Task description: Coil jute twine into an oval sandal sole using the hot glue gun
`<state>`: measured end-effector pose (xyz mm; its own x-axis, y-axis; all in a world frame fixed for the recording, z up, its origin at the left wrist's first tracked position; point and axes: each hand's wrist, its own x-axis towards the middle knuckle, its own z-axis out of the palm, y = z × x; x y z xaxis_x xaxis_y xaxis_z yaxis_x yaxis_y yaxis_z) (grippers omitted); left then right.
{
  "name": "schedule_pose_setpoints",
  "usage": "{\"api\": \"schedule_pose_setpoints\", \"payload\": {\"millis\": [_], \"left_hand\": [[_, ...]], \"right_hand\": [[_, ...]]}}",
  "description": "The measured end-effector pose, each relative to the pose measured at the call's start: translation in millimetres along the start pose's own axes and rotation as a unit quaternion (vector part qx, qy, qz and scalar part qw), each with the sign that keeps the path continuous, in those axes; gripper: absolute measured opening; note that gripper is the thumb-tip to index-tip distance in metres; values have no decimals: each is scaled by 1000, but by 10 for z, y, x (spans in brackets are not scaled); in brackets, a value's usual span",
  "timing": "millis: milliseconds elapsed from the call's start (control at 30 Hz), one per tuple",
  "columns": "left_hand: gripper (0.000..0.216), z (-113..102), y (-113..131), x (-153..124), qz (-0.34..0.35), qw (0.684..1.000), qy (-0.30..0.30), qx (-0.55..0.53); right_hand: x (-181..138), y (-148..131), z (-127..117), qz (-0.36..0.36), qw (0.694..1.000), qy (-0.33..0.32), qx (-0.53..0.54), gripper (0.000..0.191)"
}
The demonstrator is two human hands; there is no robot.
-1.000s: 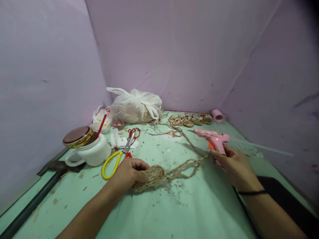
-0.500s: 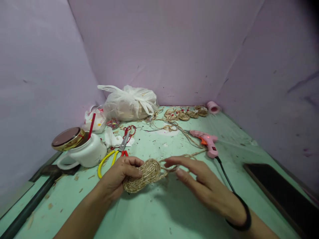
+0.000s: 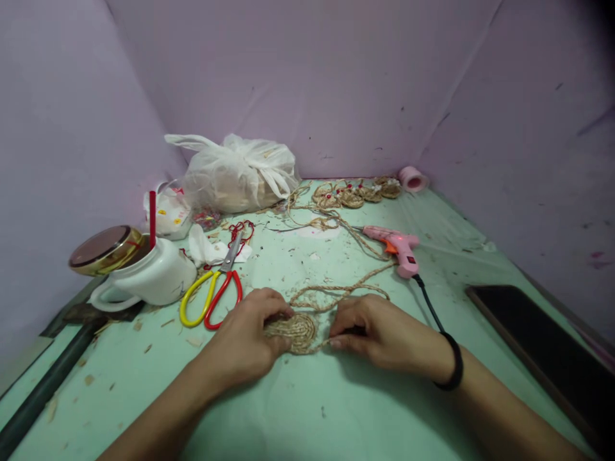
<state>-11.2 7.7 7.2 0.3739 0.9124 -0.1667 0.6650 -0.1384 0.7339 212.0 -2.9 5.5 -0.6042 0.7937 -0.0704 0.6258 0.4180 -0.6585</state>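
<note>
An oval coil of braided straw cord [image 3: 302,330] lies low at the table's front middle, its left part hidden under my fingers. My left hand [image 3: 257,333] is closed on that coil, thumb near and fingers behind. From the coil's right end runs a short length of braided cord [image 3: 321,347], pinched between the thumb and fingers of my right hand [image 3: 379,333]. More of the cord [image 3: 331,289] loops behind my right hand and passes back towards the pink glue gun [image 3: 396,246]. Scissors [image 3: 223,275] with yellow and red handles lie just behind my left hand.
At left stand a white mug [image 3: 154,275] with a gold-rimmed lid and a hammer [image 3: 52,378]. A white plastic bag [image 3: 240,176], straw ornaments [image 3: 353,195] and a pink roll [image 3: 413,180] sit along the back wall. A dark phone [image 3: 538,358] lies right.
My left hand has shifted its hold and the coil is lower, nearer the tabletop. My right fingers, formerly spread, have closed on the cord. The view has shifted slightly.
</note>
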Motion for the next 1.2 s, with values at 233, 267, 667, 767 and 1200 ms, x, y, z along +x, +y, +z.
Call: {"api": "schedule_pose_setpoints", "payload": {"millis": [233, 267, 667, 767, 1200], "left_hand": [[36, 3, 46, -88, 66, 993, -29, 91], [39, 0, 45, -91, 64, 992, -33, 105], [33, 29, -18, -29, 74, 983, -48, 161], [33, 32, -27, -24, 75, 983, -44, 160], [29, 26, -3, -2, 70, 986, -48, 147]], "right_hand": [[6, 22, 12, 5, 1000, 1, 5, 10], [9, 24, 14, 5, 1000, 2, 4, 11], [14, -42, 65, 72, 996, 11, -48, 5], [18, -46, 80, 78, 996, 15, -45, 6], [11, 48, 137, 28, 996, 79, 2, 14]]}}
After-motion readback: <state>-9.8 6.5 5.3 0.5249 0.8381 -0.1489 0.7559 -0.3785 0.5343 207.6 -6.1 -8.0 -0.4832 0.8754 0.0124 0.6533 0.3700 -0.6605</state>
